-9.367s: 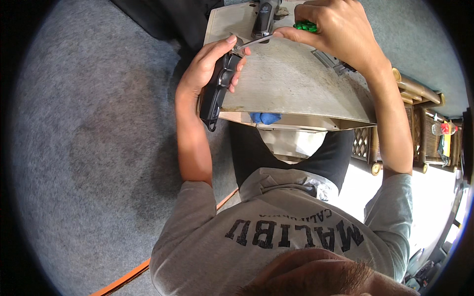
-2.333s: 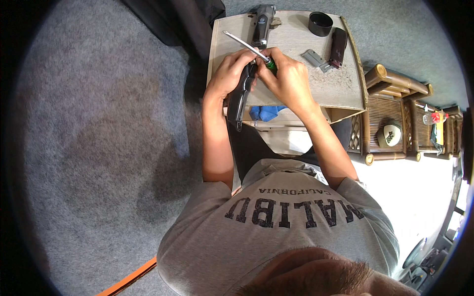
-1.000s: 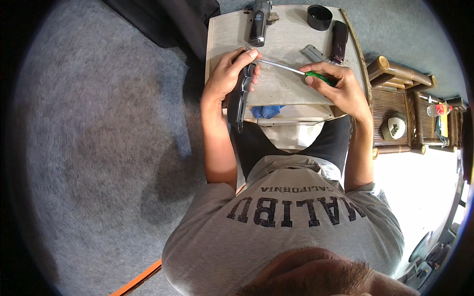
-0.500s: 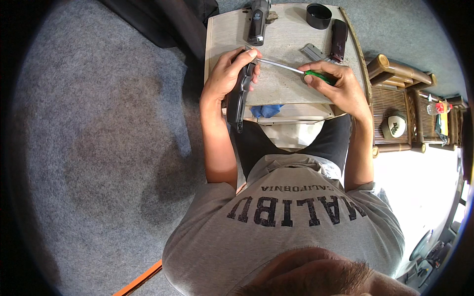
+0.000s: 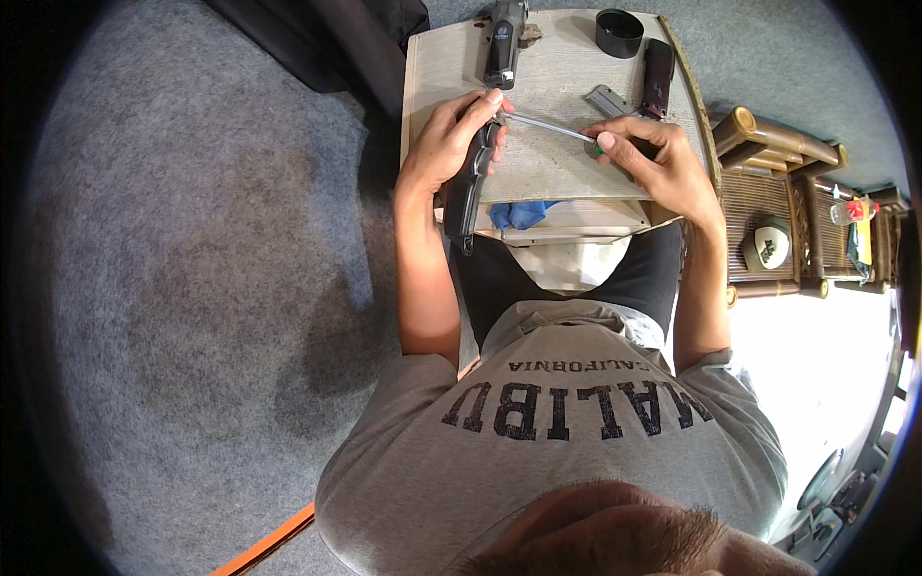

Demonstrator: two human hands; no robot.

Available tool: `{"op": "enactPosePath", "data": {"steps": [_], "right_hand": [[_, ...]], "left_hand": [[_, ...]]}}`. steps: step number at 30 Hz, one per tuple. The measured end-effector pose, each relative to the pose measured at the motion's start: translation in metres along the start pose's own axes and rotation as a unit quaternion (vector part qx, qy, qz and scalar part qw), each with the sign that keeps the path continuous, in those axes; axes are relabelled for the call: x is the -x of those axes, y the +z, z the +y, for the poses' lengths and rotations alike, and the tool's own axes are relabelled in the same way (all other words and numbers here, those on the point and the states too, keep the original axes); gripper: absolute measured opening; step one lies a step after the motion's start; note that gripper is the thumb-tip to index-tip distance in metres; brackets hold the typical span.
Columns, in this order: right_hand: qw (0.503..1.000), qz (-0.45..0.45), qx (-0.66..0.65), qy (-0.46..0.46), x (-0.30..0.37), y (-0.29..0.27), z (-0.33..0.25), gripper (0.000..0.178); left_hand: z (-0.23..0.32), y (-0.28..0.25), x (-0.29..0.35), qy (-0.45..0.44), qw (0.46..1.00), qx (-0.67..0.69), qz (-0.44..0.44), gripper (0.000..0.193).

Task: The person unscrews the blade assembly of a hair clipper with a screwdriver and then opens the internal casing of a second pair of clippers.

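Observation:
My left hand [image 5: 451,144] is closed around a long black curved housing [image 5: 468,187], which looks like the casing of a hand-held device. Its lower end points toward my lap, and my thumb lies over its upper end. In my right hand [image 5: 663,165] is a screwdriver [image 5: 552,128], pinched by its green handle, which the fingers mostly cover. The metal shaft runs left to the upper end of the housing by my left thumb and fingers. Exactly where the tip touches is hidden there.
On the small wooden table [image 5: 567,178] lie a black hand-held device [image 5: 503,53], a round black cap [image 5: 619,35], a dark maroon casing [image 5: 658,77] and a grey metal piece [image 5: 608,99]. A blue cloth [image 5: 519,215] sits in the shelf below. Bamboo furniture [image 5: 768,206] stands to the right.
My right fingers have shifted along the screwdriver and cover more of its green handle. The housing in my left hand has barely moved.

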State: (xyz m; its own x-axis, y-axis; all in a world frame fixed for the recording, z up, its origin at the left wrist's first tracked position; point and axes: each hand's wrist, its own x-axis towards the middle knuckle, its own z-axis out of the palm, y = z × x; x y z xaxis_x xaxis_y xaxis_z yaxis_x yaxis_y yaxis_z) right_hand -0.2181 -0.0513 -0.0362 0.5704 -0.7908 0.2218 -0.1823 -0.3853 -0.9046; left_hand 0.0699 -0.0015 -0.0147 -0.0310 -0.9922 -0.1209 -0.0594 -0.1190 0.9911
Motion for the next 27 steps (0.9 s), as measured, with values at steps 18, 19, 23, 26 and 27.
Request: {"op": "enactPosePath", "data": {"steps": [18, 19, 23, 26, 27], "right_hand": [[0.969, 0.040, 0.214, -0.118, -0.015, -0.013, -0.019, 0.028], [0.965, 0.049, 0.219, -0.132, -0.015, -0.012, -0.017, 0.028], [0.972, 0.038, 0.209, -0.100, -0.014, -0.008, -0.013, 0.029], [0.978, 0.031, 0.192, -0.077, -0.014, -0.006, -0.009, 0.029], [0.979, 0.026, 0.186, -0.077, -0.015, -0.006, -0.009, 0.029]], "left_hand": [[-0.001, -0.002, -0.002, -0.010, 1.000, 0.004, 0.005, 0.043], [-0.001, -0.002, -0.002, -0.010, 1.000, 0.008, 0.004, 0.043], [-0.001, -0.002, -0.002, -0.016, 1.000, 0.015, 0.006, 0.044], [0.000, -0.001, -0.001, -0.016, 1.000, 0.012, 0.015, 0.044], [0.000, -0.001, -0.001, -0.016, 1.000, 0.013, 0.016, 0.044]]}}
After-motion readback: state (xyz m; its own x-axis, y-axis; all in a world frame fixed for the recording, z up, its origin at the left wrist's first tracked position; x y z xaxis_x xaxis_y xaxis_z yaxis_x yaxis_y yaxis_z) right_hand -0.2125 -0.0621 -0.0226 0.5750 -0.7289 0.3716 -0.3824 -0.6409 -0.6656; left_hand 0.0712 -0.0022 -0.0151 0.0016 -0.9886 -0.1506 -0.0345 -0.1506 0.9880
